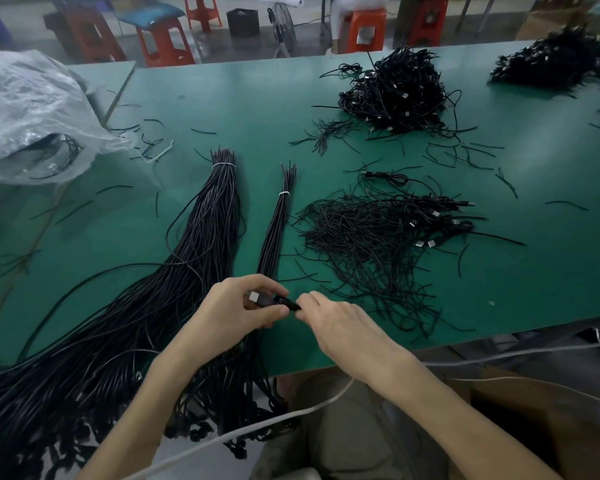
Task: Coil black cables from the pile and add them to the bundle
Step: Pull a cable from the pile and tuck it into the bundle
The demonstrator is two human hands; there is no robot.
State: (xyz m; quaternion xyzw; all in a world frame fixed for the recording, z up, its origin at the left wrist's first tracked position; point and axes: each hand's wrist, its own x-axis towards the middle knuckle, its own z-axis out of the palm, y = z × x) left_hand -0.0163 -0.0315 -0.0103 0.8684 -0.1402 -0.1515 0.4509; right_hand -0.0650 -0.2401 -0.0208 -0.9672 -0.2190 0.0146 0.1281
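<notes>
Bare green table lies open beyond the bundles; cable pile crowds the right.

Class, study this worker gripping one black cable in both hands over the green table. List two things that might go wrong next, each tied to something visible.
1. The pile beside the right hand is tangled, so pulling the cable may drag others along or snag.
2. The large bundle hangs over the table edge by the left hand; a nudge might slide it off.
</notes>
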